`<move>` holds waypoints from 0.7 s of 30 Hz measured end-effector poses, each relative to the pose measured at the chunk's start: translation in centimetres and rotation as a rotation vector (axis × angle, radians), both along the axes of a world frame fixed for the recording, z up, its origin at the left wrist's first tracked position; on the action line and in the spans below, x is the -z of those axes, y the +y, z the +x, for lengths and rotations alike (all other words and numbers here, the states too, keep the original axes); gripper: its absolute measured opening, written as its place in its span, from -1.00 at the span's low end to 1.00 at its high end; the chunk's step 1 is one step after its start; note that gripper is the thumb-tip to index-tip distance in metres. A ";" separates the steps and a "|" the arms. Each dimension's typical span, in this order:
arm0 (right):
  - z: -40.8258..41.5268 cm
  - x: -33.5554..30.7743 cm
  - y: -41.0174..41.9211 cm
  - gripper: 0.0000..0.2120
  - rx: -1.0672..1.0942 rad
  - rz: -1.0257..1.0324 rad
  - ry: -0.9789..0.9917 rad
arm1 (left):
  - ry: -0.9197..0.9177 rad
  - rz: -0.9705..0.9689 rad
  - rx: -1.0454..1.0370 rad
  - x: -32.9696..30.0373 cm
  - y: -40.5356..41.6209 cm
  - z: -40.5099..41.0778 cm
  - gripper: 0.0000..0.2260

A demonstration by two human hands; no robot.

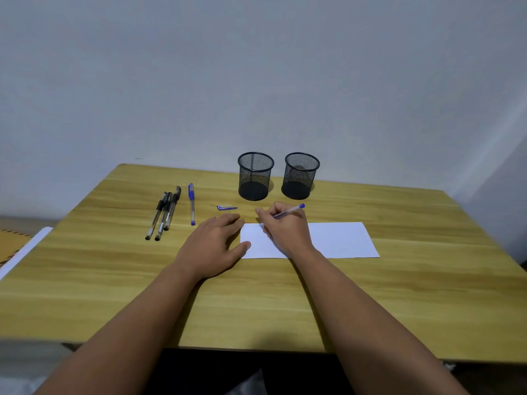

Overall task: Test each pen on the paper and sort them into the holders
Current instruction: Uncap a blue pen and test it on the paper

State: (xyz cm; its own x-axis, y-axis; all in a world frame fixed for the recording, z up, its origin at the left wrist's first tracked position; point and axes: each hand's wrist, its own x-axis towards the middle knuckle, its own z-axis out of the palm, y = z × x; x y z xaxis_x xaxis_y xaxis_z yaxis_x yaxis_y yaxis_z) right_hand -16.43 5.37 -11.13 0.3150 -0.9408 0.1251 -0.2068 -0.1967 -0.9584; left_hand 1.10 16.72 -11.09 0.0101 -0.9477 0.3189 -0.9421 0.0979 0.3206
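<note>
My right hand (285, 226) grips a blue pen (291, 211) in a writing hold, its tip down at the far left part of the white paper (339, 240). My left hand (216, 240) lies flat, fingers straight, pressing the paper's left edge. A blue pen cap (226, 207) lies on the table just beyond my left hand. Another capped blue pen (192, 203) and three black pens (164, 213) lie in a row at the left. Two black mesh holders, the left holder (254, 175) and the right holder (300, 175), stand behind the paper; both look empty.
The wooden table (114, 280) ends against a pale wall at the back. Its left edge drops off beside a white board (25, 249) and a brown patterned surface (11, 243). The front edge is near my body.
</note>
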 end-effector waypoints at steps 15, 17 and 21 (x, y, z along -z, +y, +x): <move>0.3 0.5 -0.3 -0.63 0.029 -0.046 0.080 | -0.036 0.043 -0.011 -0.1 0.0 0.0 -0.39; 0.3 0.5 -0.4 -0.64 0.035 -0.019 0.053 | -0.041 0.048 -0.012 -0.1 0.0 -0.1 -0.39; 0.2 0.3 -0.2 -0.64 0.046 -0.053 0.088 | -0.041 0.044 -0.009 0.0 0.0 -0.1 -0.39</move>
State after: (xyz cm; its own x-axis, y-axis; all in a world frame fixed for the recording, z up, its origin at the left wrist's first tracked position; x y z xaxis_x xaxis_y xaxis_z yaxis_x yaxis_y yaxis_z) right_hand -16.24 5.15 -11.47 0.2838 -0.9473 0.1484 -0.3001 -0.2347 -0.9246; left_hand 1.05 16.73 -11.08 0.0063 -0.9606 0.2777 -0.9553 0.0763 0.2855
